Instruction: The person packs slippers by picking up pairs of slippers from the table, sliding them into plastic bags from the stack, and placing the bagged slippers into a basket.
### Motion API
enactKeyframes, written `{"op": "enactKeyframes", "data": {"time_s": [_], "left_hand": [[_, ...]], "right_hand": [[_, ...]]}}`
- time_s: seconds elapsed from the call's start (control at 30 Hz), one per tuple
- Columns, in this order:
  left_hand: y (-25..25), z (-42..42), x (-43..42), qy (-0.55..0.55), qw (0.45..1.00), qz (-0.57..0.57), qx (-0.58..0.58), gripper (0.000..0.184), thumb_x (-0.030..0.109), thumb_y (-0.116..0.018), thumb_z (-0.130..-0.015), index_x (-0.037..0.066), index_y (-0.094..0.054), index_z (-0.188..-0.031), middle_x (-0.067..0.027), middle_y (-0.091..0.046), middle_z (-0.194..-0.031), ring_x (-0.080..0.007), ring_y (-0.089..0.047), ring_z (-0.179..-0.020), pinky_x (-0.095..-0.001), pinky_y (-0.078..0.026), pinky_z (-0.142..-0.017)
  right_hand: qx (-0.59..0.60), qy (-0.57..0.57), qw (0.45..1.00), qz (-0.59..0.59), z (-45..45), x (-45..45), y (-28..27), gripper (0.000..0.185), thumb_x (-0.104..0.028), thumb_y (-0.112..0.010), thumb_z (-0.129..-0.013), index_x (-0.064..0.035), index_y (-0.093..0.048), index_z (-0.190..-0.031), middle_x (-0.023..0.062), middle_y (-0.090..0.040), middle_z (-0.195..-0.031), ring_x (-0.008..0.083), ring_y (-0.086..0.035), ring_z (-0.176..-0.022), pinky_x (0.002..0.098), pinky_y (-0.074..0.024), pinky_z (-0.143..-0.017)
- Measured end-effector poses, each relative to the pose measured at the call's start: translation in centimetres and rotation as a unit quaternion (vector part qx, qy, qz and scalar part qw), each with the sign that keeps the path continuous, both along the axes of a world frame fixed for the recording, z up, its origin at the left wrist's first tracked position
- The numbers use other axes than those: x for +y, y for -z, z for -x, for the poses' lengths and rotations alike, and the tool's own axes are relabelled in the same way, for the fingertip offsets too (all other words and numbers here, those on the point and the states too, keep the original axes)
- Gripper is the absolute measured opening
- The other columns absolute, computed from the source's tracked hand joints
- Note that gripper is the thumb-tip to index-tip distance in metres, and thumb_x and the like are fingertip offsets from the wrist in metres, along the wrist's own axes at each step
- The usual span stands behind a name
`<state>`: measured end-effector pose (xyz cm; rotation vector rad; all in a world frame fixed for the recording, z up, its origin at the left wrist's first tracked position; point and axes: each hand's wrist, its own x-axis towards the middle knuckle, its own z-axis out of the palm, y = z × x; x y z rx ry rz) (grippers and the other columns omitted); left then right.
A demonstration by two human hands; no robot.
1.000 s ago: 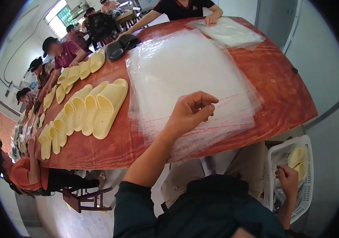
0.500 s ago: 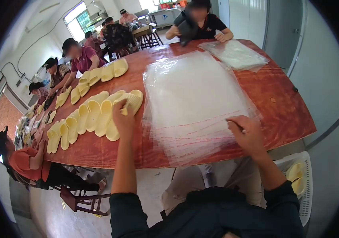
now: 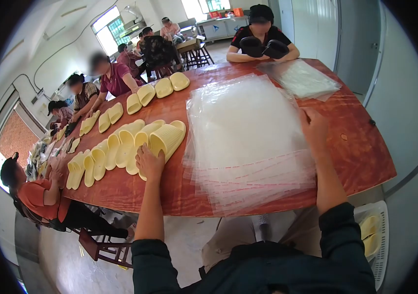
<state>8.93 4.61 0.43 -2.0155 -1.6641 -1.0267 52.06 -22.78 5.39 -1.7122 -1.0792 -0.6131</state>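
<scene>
Left hand (image 3: 150, 161): at the near end of the front row of yellow slippers (image 3: 169, 137), fingers spread and bent against the slippers at the row's right end. We cannot tell whether they pinch one.

Right hand (image 3: 313, 123): at the right edge of the large pile of clear bags (image 3: 248, 122), fingers curled. We cannot make out whether plastic is caught between them.

The pile lies flat on our reddish table (image 3: 365, 157), between our hands, edges uneven, red printed lines across the near end. The front row of slippers runs off to our left, packed side by side; beyond it sits a back row of yellow slippers (image 3: 164, 88), in spaced groups. A smaller stack of bags (image 3: 309, 78) lies past the pile's far right corner.

Across from us, a person in a black cap (image 3: 240, 36) has dark slippers (image 3: 263, 48) before the chest. Low on our right: a white basket (image 3: 380, 264), more yellow slippers (image 3: 369, 240) inside.
</scene>
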Motion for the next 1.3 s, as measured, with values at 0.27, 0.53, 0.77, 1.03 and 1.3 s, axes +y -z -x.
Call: {"op": "enactKeyframes", "data": {"time_s": [0.27, 0.53, 0.77, 1.03, 1.3], "left_hand": [[-2.2, 0.3, 4.8, -0.011, 0.982, 0.183, 0.039, 0.050, 0.046, -0.066, -0.084, 0.011, -0.066, -0.118, -0.0161, -0.064, -0.119, -0.0380, -0.060, -0.109, -0.0527, -0.051, -0.086], [-1.6, 2.5, 7.8, 0.110, 0.986, 0.119, -0.031, 0.034, 0.033, -0.070, -0.079, -0.001, -0.068, -0.077, -0.0196, -0.068, -0.078, -0.0346, -0.067, -0.071, -0.0457, -0.051, -0.068], [-11.1, -0.7, 4.4, 0.185, 0.930, 0.135, -0.288, 0.031, 0.027, -0.076, -0.081, -0.001, -0.066, -0.073, -0.0026, -0.062, -0.064, -0.0113, -0.055, -0.056, -0.0311, -0.043, -0.050], [-15.3, -14.6, -8.2, 0.361, 0.899, 0.121, -0.217, 0.034, 0.028, -0.075, -0.084, -0.001, -0.062, -0.076, -0.0035, -0.059, -0.064, -0.0141, -0.054, -0.056, -0.0327, -0.043, -0.053], [-3.1, -23.7, -12.4, 0.301, 0.940, 0.162, -0.029, 0.038, 0.036, -0.068, -0.084, -0.001, -0.064, -0.080, -0.0231, -0.067, -0.077, -0.0411, -0.066, -0.073, -0.0489, -0.052, -0.070]], "right_hand": [[0.023, -0.017, 0.999, -0.021, -0.4, -0.7, 0.4, 0.018, -0.016, -0.065, -0.093, 0.0007, -0.071, -0.097, 0.0189, -0.071, -0.089, 0.0335, -0.070, -0.078, 0.0365, -0.0529, -0.068], [0.024, -0.009, 0.999, -0.034, -0.6, -1.2, 0.3, 0.016, -0.014, -0.066, -0.092, 0.0012, -0.071, -0.094, 0.0193, -0.071, -0.087, 0.0337, -0.070, -0.079, 0.0376, -0.0531, -0.068], [0.038, -0.015, 0.996, -0.084, 0.0, -1.4, -0.4, 0.016, -0.013, -0.067, -0.092, 0.0014, -0.071, -0.095, 0.0171, -0.071, -0.084, 0.0266, -0.069, -0.071, 0.0327, -0.0519, -0.063], [0.011, -0.094, 0.969, -0.227, 1.1, -1.2, -1.0, 0.013, -0.008, -0.066, -0.095, 0.0031, -0.072, -0.097, 0.0046, -0.067, -0.075, 0.0076, -0.057, -0.064, 0.0241, -0.0449, -0.057], [0.027, -0.081, 0.981, -0.176, 1.0, -0.8, -0.1, 0.011, -0.008, -0.068, -0.093, 0.0020, -0.072, -0.096, 0.0030, -0.063, -0.070, 0.0065, -0.050, -0.058, 0.0244, -0.0408, -0.052]]}}
